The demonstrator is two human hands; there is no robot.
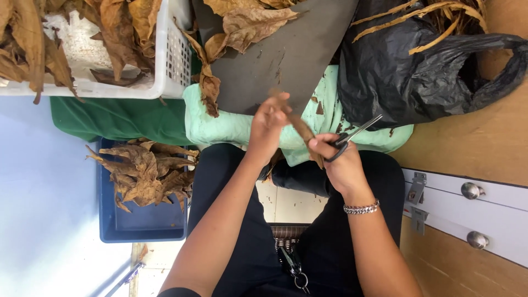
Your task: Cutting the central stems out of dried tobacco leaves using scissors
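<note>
Left hand: the left hand [268, 125] pinches the upper end of a rolled brown leaf [301, 130], fingers pressed together around it, at the lower edge of a grey board [286, 55].
Right hand: the right hand [340, 159] closes on the lower end of the roll and also holds a pair of scissors [352, 137], fingers through the black handles, blades pointing up to the right and nearly together.
Rolled leaf: held aslant between both hands, above a mint-green cloth [231, 126] over the person's lap.
Wrist: a silver chain bracelet [361, 208] circles the right wrist.
Left side: a blue tray [143, 225] holds a heap of dried brown leaves [146, 170]; a white basket [170, 60] above it holds more.
Right side: a black plastic bag [401, 77] with leaf stems lies just beside the cloth, on a wooden surface [473, 148].
</note>
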